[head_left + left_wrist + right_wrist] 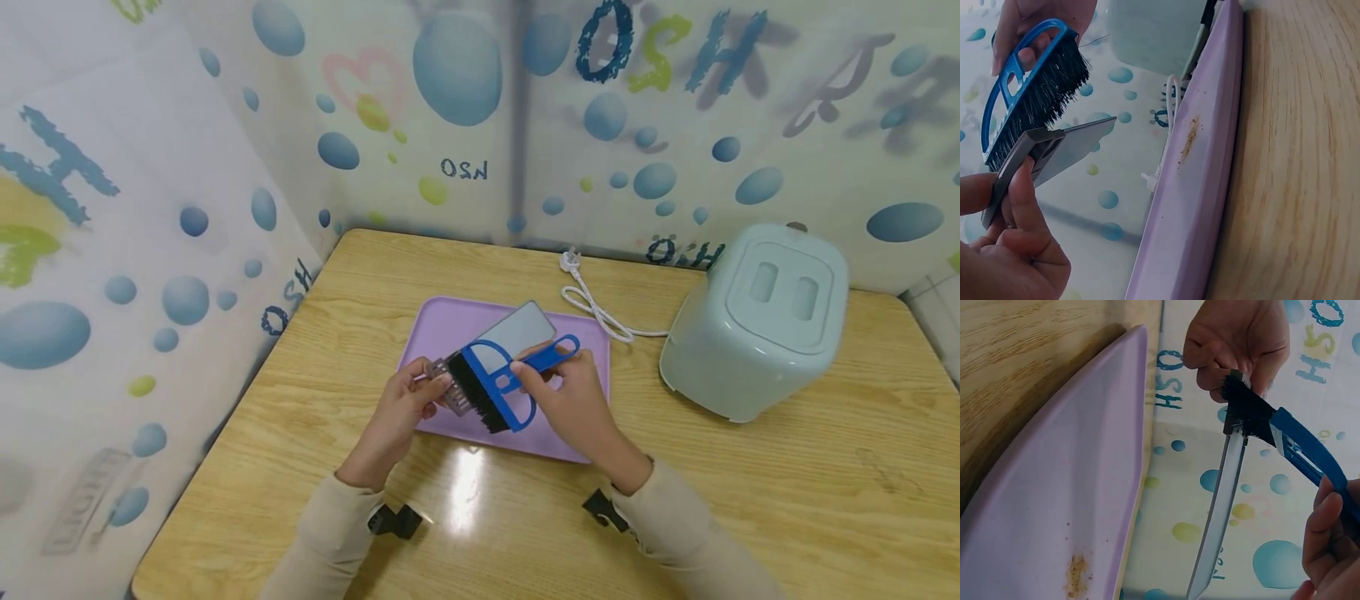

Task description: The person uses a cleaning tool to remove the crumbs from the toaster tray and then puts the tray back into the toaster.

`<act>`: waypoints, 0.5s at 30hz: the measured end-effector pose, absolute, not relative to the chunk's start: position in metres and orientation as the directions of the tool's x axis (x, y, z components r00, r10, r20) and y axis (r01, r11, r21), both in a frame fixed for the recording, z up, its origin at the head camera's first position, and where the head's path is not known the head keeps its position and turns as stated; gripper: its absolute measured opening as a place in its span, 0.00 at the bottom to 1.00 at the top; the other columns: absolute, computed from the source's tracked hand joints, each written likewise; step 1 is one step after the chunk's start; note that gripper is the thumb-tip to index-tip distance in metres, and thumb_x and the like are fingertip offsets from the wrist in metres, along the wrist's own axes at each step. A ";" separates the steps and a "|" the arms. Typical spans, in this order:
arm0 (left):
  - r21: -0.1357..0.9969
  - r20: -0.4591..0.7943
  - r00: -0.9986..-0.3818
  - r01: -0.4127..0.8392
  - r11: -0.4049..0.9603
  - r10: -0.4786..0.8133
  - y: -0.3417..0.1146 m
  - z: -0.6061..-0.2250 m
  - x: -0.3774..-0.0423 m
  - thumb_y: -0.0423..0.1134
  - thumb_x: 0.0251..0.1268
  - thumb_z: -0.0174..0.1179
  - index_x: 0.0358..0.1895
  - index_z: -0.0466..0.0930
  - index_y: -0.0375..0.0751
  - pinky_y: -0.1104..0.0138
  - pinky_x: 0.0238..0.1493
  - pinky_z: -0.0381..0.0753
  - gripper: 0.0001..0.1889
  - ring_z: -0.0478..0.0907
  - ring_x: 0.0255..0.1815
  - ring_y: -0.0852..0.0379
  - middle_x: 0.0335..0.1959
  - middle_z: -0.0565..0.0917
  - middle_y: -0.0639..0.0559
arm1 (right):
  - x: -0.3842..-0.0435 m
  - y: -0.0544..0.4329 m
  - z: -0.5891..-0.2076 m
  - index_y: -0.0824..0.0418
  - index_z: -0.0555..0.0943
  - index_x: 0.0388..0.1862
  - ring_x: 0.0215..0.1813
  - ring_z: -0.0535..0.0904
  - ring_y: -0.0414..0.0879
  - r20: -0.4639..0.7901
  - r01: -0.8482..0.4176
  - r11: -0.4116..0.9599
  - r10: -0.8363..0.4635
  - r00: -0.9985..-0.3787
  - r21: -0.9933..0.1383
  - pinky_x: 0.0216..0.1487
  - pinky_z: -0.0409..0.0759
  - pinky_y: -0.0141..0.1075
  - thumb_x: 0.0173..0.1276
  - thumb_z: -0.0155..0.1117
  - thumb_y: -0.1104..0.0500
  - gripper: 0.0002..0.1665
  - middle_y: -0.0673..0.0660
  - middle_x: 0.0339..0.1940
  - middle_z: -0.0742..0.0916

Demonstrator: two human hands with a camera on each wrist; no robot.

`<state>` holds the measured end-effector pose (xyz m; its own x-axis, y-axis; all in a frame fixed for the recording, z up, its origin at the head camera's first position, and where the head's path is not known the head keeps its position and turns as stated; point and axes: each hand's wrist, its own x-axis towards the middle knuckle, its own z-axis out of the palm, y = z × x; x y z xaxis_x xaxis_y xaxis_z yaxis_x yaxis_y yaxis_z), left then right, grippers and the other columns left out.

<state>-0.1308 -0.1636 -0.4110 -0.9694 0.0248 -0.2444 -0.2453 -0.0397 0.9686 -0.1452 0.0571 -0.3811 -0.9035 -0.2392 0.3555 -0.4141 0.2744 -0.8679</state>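
Observation:
In the head view my left hand [393,412] pinches the grey end of a flat crumb tray [529,323], raised and tilted above a purple tray [447,313]. The handle of a blue brush [552,357] is gripped by my right hand [576,410]. Its black bristles [1054,87] touch the grey end piece in the left wrist view, close to my left fingers. Beneath, brown crumbs [1077,575] lie in a small heap on the purple tray, with a few specks scattered around.
A pale green toaster [750,350] stands to the right on the wooden table [315,400]. From it a white cord [600,312] with a plug [570,260] runs behind the purple tray. A patterned curtain-like wall [517,125] borders the back and left.

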 end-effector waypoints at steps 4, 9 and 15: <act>0.966 -0.255 -0.967 -0.255 -0.041 0.025 -0.164 -0.411 -0.130 0.30 0.68 0.52 0.26 0.66 0.44 0.71 0.28 0.63 0.12 0.75 0.22 0.65 0.19 0.81 0.63 | -0.147 0.058 -0.385 0.63 0.86 0.33 0.25 0.78 0.37 0.362 -0.422 0.286 -0.240 -0.901 -0.860 0.29 0.78 0.31 0.66 0.64 0.61 0.07 0.54 0.23 0.87; 0.963 -0.266 -0.963 -0.267 -0.040 0.031 -0.164 -0.413 -0.129 0.29 0.68 0.52 0.26 0.66 0.43 0.71 0.27 0.63 0.11 0.74 0.22 0.65 0.19 0.81 0.63 | -0.149 0.060 -0.387 0.63 0.86 0.34 0.25 0.79 0.38 0.371 -0.434 0.324 -0.240 -0.897 -0.841 0.29 0.78 0.31 0.67 0.63 0.61 0.08 0.54 0.23 0.87; 0.962 -0.273 -0.961 -0.274 -0.023 0.041 -0.165 -0.412 -0.128 0.28 0.68 0.51 0.28 0.68 0.42 0.71 0.29 0.64 0.09 0.71 0.22 0.64 0.19 0.80 0.63 | -0.153 0.068 -0.388 0.63 0.85 0.36 0.27 0.77 0.39 0.341 -0.400 0.383 -0.214 -0.915 -0.833 0.30 0.77 0.33 0.68 0.63 0.60 0.08 0.53 0.24 0.87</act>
<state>-0.1284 -0.1646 -0.4123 -0.9612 0.0415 -0.2727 -0.2738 -0.0235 0.9615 -0.1528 0.0679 -0.3875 -0.9155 -0.2137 0.3409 -0.3995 0.3826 -0.8331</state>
